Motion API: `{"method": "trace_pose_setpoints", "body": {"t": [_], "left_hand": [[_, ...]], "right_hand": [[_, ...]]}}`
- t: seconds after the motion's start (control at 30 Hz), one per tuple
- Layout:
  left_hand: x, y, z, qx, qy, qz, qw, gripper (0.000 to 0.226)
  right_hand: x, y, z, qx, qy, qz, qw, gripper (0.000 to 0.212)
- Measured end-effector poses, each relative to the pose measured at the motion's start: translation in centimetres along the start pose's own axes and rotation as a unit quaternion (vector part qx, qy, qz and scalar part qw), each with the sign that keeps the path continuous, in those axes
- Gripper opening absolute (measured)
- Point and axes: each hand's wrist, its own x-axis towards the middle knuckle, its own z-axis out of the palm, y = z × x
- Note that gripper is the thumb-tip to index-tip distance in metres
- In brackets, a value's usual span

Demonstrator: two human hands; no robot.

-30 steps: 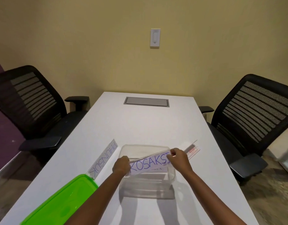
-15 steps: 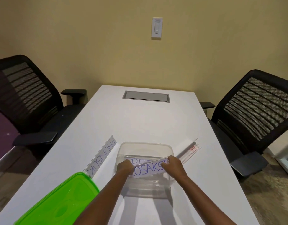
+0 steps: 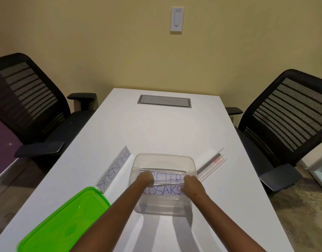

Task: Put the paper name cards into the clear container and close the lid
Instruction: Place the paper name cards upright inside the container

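Observation:
The clear container (image 3: pixel 164 158) stands on the white table in front of me. Both hands reach down inside it. My left hand (image 3: pixel 145 179) and my right hand (image 3: pixel 192 183) hold the two ends of the KOSAKSI name card (image 3: pixel 163 191), low in the container. Just behind it inside lies a PETER name card (image 3: pixel 167 177). A PHUNSUK name card (image 3: pixel 115 169) stands on the table left of the container. Another folded card (image 3: pixel 212 164), with a red stamp, lies to the container's right. The green lid (image 3: pixel 64 222) lies at the near left.
The white table (image 3: pixel 162 128) has a grey cable hatch (image 3: pixel 164 100) at its far end. Black mesh chairs stand on both sides, left chair (image 3: pixel 29 100) and right chair (image 3: pixel 287 113). A yellow wall with a switch (image 3: pixel 177 19) is behind.
Both hands have lowered the KOSAKSI card from above the rim down into the container, in front of the PETER card. The camera has tilted downward a little.

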Motion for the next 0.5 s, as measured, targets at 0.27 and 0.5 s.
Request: {"method": "trace_pose_setpoints", "body": {"t": [0.27, 0.5], "left_hand": [[-0.7, -0.6, 0.3, -0.03, 0.002, 0.008, 1.0, 0.042], [-1.4, -0.8, 0.3, -0.067, -0.006, 0.006, 0.998, 0.022]], "right_hand": [[0.1, -0.3, 0.4, -0.07, -0.017, -0.023, 0.997, 0.03], [0.2, 0.1, 1.0, -0.072, -0.011, -0.041, 0.997, 0.03]]}}
